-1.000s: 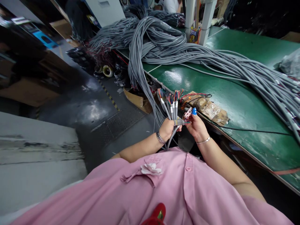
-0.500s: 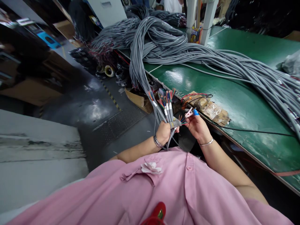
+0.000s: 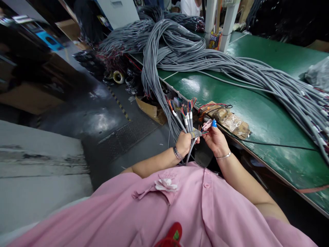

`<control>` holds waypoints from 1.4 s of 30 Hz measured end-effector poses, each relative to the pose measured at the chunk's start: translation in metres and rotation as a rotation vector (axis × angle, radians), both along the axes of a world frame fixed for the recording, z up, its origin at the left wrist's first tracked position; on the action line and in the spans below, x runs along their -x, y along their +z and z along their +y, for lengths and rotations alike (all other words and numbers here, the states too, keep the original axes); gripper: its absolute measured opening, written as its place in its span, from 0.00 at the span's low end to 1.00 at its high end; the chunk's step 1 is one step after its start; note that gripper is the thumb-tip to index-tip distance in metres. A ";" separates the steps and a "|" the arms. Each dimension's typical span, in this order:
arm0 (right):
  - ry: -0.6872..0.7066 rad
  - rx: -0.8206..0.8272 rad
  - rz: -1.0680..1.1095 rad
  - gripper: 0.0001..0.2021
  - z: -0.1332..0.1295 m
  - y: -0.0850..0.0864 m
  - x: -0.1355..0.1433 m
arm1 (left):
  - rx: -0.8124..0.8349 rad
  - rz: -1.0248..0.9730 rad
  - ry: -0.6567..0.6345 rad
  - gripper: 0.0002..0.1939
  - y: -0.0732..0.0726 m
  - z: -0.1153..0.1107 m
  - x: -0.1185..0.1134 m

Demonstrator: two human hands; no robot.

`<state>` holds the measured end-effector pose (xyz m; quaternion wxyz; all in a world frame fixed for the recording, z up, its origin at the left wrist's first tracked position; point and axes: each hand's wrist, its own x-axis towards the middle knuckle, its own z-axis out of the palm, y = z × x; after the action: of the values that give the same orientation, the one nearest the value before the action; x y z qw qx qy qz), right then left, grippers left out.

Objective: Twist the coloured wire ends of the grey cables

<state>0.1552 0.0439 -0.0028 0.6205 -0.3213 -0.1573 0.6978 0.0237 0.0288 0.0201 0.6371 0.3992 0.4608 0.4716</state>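
Note:
Several grey cables [image 3: 191, 125] with stripped ends are gripped in my left hand [image 3: 183, 144]. Their thin coloured wires [image 3: 189, 106] fan out above white bands. A grey cover with a yellow band [image 3: 196, 134] seems to sit on the left thumb. One cable end points right, its coloured wires [image 3: 204, 132] reaching the fingertips of my right hand [image 3: 216, 139]. That hand is closed around a small pale pink tool [image 3: 207, 124] with two prongs, its exact kind unclear. A blue wrap [image 3: 214, 123] covers one right fingertip.
A thick bundle of grey cables [image 3: 177, 41] lies across the green table [image 3: 257, 106] and hangs over its near edge. A taped brown block [image 3: 231, 121] with wires sits by that edge. Below are an open cardboard box [image 3: 149, 110] and tape rolls [image 3: 118, 77] on the floor.
My left hand and the held cables have shifted slightly right in view. The pink tool's prongs look closer together; the right hand has barely moved.

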 end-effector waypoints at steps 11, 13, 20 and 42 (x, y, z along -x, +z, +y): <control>0.299 -0.036 -0.140 0.22 -0.023 0.002 -0.010 | -0.039 -0.008 0.014 0.12 0.001 -0.013 0.017; 0.282 -0.087 -0.214 0.17 -0.031 0.003 -0.006 | -0.046 0.001 0.013 0.12 0.000 -0.015 0.019; 0.113 -0.179 -0.460 0.08 -0.041 0.006 0.010 | -0.029 0.052 -0.176 0.13 0.002 -0.013 0.028; 0.105 -0.082 -0.332 0.08 -0.041 0.001 0.013 | -0.033 -0.073 0.021 0.11 -0.004 -0.011 0.019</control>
<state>0.1418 0.0027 -0.0018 0.5611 -0.3978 -0.3025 0.6598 0.0044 0.0175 0.0165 0.6420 0.3873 0.4335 0.4999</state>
